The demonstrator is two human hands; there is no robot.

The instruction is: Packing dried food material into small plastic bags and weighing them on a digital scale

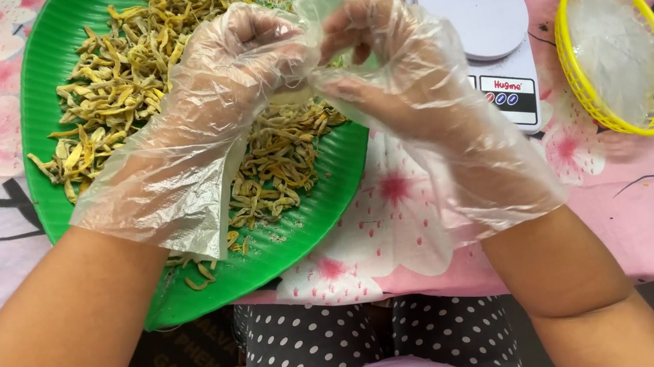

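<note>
Head view: my left hand (pixel 233 57) and right hand (pixel 374 45) pinch a thin clear bag (pixel 319 10) between gloved fingers above the green tray (pixel 306 214) of dried yellow strips (pixel 129 75); loose gloves could let it slip.

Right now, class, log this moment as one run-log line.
left hand: gloved, at bag | right hand: gloved, at bag | bag: clear, between hands | tray: green, dried strips | scale: bare

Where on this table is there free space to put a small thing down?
Bare cloth lies in front of the scale, between the green tray and the yellow basket, partly under the right hand. The tray's near rim is bare. Its middle is crowded with yellow strips under the left hand.
</note>
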